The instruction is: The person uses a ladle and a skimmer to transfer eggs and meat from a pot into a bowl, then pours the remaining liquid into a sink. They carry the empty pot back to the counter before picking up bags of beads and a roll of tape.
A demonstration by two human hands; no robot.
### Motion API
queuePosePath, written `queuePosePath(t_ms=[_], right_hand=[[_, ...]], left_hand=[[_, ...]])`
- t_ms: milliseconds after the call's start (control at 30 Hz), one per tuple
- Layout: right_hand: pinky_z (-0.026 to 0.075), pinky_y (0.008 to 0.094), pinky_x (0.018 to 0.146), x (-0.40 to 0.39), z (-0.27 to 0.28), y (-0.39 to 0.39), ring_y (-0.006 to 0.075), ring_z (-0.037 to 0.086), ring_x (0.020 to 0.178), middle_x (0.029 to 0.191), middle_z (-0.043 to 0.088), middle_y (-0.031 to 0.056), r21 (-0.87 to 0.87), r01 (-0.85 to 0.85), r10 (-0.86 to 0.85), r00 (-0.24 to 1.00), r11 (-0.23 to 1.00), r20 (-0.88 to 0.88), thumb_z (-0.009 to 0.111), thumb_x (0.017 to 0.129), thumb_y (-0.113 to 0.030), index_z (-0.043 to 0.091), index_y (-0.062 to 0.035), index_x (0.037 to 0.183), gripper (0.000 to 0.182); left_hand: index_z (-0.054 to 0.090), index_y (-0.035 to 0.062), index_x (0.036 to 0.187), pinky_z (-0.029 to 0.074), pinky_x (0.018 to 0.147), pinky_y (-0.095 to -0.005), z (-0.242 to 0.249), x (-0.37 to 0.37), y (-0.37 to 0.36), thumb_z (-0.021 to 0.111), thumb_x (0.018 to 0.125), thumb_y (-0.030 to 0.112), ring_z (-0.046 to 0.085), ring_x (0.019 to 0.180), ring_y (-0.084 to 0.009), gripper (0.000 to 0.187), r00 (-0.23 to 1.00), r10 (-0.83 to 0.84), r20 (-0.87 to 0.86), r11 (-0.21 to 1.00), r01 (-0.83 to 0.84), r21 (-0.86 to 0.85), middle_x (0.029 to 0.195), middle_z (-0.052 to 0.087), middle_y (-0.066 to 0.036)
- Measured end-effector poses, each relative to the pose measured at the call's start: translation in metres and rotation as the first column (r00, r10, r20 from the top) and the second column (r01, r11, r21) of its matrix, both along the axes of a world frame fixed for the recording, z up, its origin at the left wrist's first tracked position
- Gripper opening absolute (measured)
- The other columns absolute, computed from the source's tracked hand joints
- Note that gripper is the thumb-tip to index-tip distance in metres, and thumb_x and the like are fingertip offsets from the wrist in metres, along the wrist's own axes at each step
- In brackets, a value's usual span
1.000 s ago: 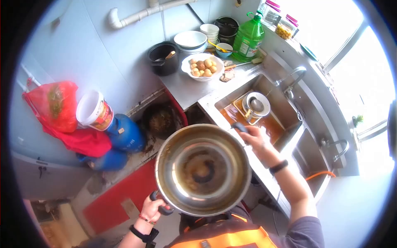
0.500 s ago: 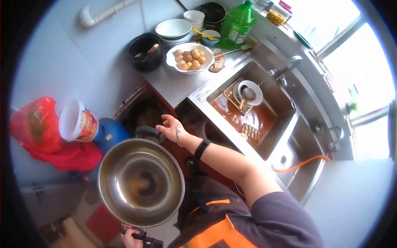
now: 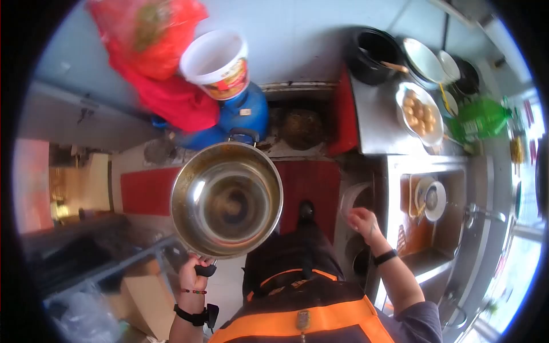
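- Gripped the wide steel pan [image 3: 227,200] with the left hand [image 3: 193,274], fingers wrapped round its near black handle [image 3: 205,268].
- Held the pan above the floor, open side up, with its far handle [image 3: 244,134] pointing away.
- Showed a brownish tint at the bottom of the pan; could not be told as liquid or stain.
- Held the right hand [image 3: 363,223] well apart from the pan, to its right, fingers loosely bent and open.
- Had a red mat [image 3: 309,183] lying below the pan and reaching out on both sides of it.
- Saw a blue container [image 3: 246,117] just beyond the pan, with a white bucket [image 3: 214,63] above it and a red plastic bag [image 3: 151,34] farther left.
- Had the metal counter [image 3: 380,126] beyond the pan to the right, carrying a black pot [image 3: 366,63], a white bowl [image 3: 401,103] of round brown eggs [image 3: 420,117] and a green bottle [image 3: 477,119].
- Saw the sink [image 3: 449,240] well to the right of the pan, with a small white bowl [image 3: 436,200] inside.
- Had an open cardboard box [image 3: 151,303] nearer than the pan, to its left.
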State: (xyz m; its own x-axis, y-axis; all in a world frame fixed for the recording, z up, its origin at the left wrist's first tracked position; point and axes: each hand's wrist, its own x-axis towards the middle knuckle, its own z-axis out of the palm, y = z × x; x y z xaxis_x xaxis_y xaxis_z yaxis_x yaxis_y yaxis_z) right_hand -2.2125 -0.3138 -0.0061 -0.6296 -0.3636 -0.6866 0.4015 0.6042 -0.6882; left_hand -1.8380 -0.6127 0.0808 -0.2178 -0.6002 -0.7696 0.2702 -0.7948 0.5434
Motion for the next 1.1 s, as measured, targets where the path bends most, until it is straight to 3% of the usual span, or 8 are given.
queuePosePath(t_ms=[167, 333, 500, 600, 700, 833, 1000, 1100], right_hand=[[0.043, 0.0240, 0.060, 0.024, 0.003, -0.055, 0.0112, 0.054, 0.066, 0.079, 0.060, 0.0055, 0.075, -0.114, 0.118, 0.992, 0.991, -0.053, 0.056, 0.080, -0.009, 0.058, 0.0039, 0.101, 0.025], [0.045, 0.0245, 0.061, 0.069, 0.008, -0.173, 0.0124, 0.055, 0.070, 0.084, 0.059, 0.0058, -0.081, -0.201, 0.178, 0.957, 0.976, -0.227, 0.054, 0.082, -0.006, 0.051, 0.0022, 0.110, 0.029], [0.047, 0.0246, 0.061, 0.142, 0.054, -0.356, 0.0105, 0.056, 0.073, 0.083, 0.058, 0.0052, -0.270, -0.187, 0.164, 0.981, 0.945, -0.106, 0.058, 0.082, -0.011, 0.051, -0.0006, 0.113, 0.033], [0.047, 0.0247, 0.066, 0.173, 0.083, -0.427, 0.0137, 0.058, 0.080, 0.099, 0.055, 0.0077, -0.298, -0.442, 0.419, 0.897, 0.846, -0.140, 0.055, 0.084, -0.011, 0.048, -0.0007, 0.118, 0.036], [0.046, 0.0243, 0.064, 0.188, 0.095, -0.461, 0.0127, 0.058, 0.077, 0.093, 0.057, 0.0066, -0.277, -0.483, 0.460, 0.876, 0.831, -0.147, 0.055, 0.083, -0.010, 0.050, 0.0000, 0.116, 0.034], [0.046, 0.0236, 0.061, 0.204, 0.051, -0.509, 0.0116, 0.058, 0.073, 0.083, 0.058, 0.0046, -0.206, -0.502, 0.483, 0.865, 0.840, -0.140, 0.056, 0.083, -0.011, 0.052, 0.0008, 0.111, 0.031], [0.046, 0.0238, 0.055, 0.245, 0.018, -0.647, 0.0127, 0.058, 0.065, 0.072, 0.060, 0.0061, -0.284, -0.633, 0.627, 0.769, 0.720, -0.125, 0.057, 0.081, -0.012, 0.053, 0.0027, 0.107, 0.031], [0.046, 0.0245, 0.057, 0.287, 0.015, -0.745, 0.0138, 0.060, 0.070, 0.078, 0.062, 0.0063, -0.320, -0.703, 0.714, 0.692, 0.635, -0.104, 0.056, 0.083, -0.014, 0.054, 0.0006, 0.108, 0.029]], left_hand=[[0.043, 0.0049, 0.069, 0.042, 0.082, -0.0437, -0.004, 0.040, -0.037, 0.043, 0.059, -0.010, 0.050, 0.067, -0.0246, 0.017, 0.994, 0.106, 0.025, 0.994, -0.106, 0.004, 0.066, 0.047, -0.012], [0.046, 0.0027, 0.067, 0.042, 0.085, -0.0460, 0.005, 0.106, -0.099, 0.044, 0.060, -0.010, 0.053, 0.084, -0.0295, 0.014, 0.961, 0.276, -0.005, 0.961, -0.276, -0.033, 0.085, 0.052, -0.016], [0.048, -0.0013, 0.067, 0.043, 0.087, -0.0492, -0.010, 0.218, -0.187, 0.047, 0.061, -0.008, 0.051, 0.089, -0.0332, 0.009, 0.957, 0.292, 0.000, 0.952, -0.290, -0.093, 0.091, 0.052, -0.018], [0.049, -0.0031, 0.067, 0.039, 0.094, -0.0555, 0.002, 0.253, -0.243, 0.048, 0.062, -0.007, 0.052, 0.095, -0.0358, 0.006, 0.940, 0.318, -0.125, 0.937, -0.332, -0.113, 0.095, 0.054, -0.021], [0.050, -0.0029, 0.067, 0.038, 0.095, -0.0567, 0.010, 0.282, -0.289, 0.049, 0.062, -0.007, 0.051, 0.101, -0.0381, 0.006, 0.927, 0.372, -0.043, 0.911, -0.374, -0.175, 0.103, 0.054, -0.022], [0.047, -0.0022, 0.071, 0.033, 0.097, -0.0635, 0.018, 0.319, -0.340, 0.045, 0.060, -0.010, 0.053, 0.098, -0.0351, 0.014, 0.807, 0.576, -0.127, 0.801, -0.589, -0.107, 0.080, 0.054, -0.015], [0.052, -0.0025, 0.077, 0.044, 0.087, -0.0496, 0.007, 0.371, -0.394, 0.046, 0.061, -0.003, 0.053, 0.097, -0.0382, 0.017, 0.785, 0.602, -0.144, 0.780, -0.617, -0.104, 0.098, 0.058, -0.018], [0.051, -0.0035, 0.072, 0.039, 0.091, -0.0588, 0.018, 0.391, -0.420, 0.047, 0.062, -0.006, 0.052, 0.099, -0.0372, 0.012, 0.739, 0.645, -0.196, 0.716, -0.674, -0.181, 0.099, 0.054, -0.019]])
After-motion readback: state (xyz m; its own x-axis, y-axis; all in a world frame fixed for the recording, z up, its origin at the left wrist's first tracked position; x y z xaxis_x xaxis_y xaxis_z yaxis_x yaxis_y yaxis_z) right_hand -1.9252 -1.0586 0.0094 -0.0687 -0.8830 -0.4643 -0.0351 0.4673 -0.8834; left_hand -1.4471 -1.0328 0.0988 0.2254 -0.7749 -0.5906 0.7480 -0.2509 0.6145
